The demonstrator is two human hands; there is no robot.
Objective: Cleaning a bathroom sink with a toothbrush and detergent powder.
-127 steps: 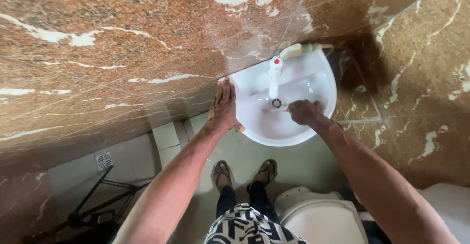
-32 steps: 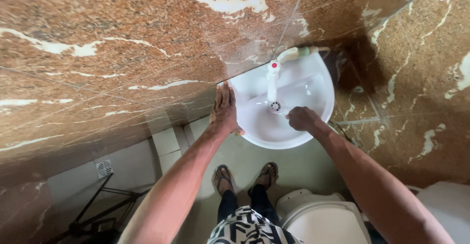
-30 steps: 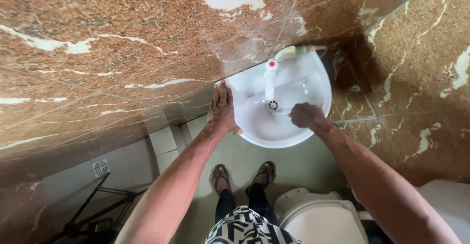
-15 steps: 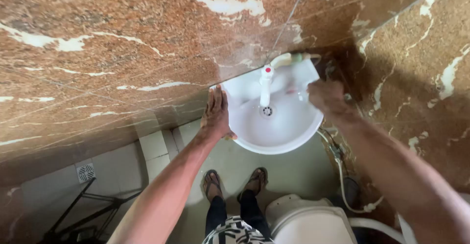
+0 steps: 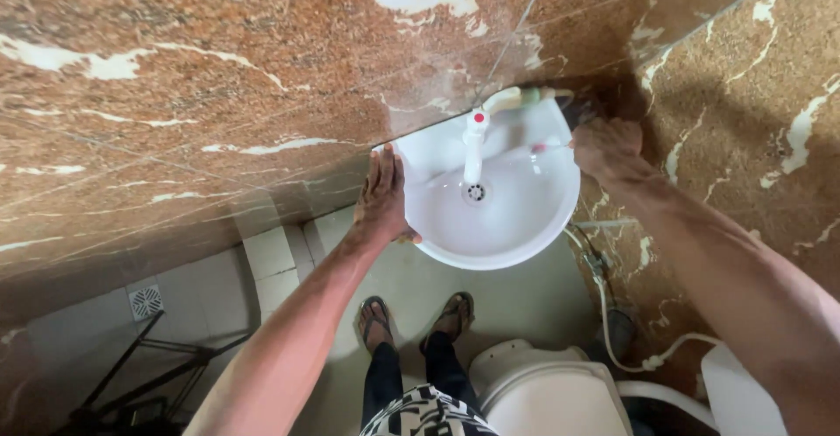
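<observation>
Brown marble wall tiles; small white basin fixed in the corner.
Left hand lies flat, fingers straight, on the basin's left rim, unchanged from 0.5 s ago. Right hand has shifted to the back right rim, closed round a thin toothbrush pointing toward the white tap. Toilet below.

No packages, labels, signs or screens here — only bare bathroom surfaces.
</observation>
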